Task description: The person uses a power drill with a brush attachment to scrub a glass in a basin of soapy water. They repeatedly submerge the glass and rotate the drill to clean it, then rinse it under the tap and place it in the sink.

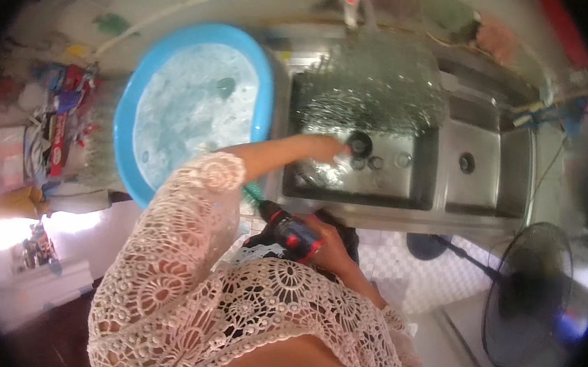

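Observation:
My left hand (324, 148) reaches over the blue basin's edge into the large steel sink basin (424, 168). Its fingers are beside a dark round drain fitting (360, 144); whether they touch or hold anything is unclear. Clear glassware (370, 90) is massed at the back of this basin, blurred. A few small round glass pieces (375, 163) lie near the drain. Low before my body, my right hand (332, 242) grips a black and red cordless drill (294, 236). A green bristle brush (253, 193) extends from its front, pointing left toward the blue plastic basin (265, 81).
Foamy water (191, 101) fills the blue basin, with a greenish object (225, 87) in it. A tap (350, 10) rises behind the sink. To the right are a smaller sink basin (475, 183) and a standing fan (525, 298). Packets (60, 126) crowd the far left.

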Demonstrator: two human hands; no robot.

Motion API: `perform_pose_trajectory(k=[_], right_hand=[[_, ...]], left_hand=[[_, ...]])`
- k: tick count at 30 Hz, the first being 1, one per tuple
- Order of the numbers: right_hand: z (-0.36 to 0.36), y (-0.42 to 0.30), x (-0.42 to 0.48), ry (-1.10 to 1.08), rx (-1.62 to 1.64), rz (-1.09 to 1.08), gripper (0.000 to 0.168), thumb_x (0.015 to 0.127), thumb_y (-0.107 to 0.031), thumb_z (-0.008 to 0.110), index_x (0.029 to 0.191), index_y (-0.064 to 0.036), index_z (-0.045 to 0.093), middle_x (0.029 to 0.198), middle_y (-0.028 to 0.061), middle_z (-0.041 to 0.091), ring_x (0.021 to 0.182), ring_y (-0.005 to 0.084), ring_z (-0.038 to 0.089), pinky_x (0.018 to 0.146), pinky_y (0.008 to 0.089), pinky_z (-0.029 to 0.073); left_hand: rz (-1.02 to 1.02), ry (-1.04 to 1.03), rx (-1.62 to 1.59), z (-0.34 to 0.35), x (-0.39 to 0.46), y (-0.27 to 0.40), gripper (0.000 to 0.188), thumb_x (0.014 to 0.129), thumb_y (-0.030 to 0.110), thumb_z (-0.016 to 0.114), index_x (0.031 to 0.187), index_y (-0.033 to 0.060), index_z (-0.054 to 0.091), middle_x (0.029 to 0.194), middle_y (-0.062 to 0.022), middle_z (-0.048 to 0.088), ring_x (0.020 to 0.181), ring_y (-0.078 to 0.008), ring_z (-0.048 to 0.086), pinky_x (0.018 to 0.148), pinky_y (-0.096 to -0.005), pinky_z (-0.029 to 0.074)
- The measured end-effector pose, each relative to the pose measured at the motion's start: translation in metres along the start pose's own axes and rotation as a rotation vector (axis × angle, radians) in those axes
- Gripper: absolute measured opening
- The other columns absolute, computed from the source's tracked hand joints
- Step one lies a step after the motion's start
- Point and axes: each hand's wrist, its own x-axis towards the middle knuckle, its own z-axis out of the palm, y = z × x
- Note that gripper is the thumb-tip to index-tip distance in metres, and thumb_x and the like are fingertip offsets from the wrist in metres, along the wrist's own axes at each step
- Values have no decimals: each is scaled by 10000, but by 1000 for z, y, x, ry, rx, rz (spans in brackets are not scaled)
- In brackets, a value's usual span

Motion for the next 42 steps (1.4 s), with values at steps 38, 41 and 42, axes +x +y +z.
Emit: perform_pose_trajectory(k=[38, 41, 42], right_hand=[[52, -28, 37, 122, -404, -53, 333, 785, -81, 784, 1084, -20, 651, 908, 101, 702, 803, 177, 659, 737, 309, 523], [53, -27, 38, 114, -317, -94, 328, 771, -94, 795, 1063, -29, 660, 896, 115, 701, 782, 183, 663, 717, 307, 521], [55, -28, 40, 113, -312, -107, 329, 771, -94, 795, 1064, -29, 660, 897, 114, 701, 782, 183, 663, 715, 305, 520]], left_hand=[[-69, 1383, -1892, -60, -388, -63, 559, 889, 420, 707, 1335, 193, 456, 1187, -92, 583, 1099, -251, 594, 952, -499, 491], [-35, 1553, -1998, -79, -368, -50, 523, 874, 475, 706, 1252, 189, 485, 1106, -82, 578, 1039, -252, 603, 925, -495, 503], [-57, 1627, -1988, -83, -364, -46, 524, 867, 489, 706, 1231, 182, 489, 1084, -80, 575, 1022, -254, 605, 916, -493, 507]])
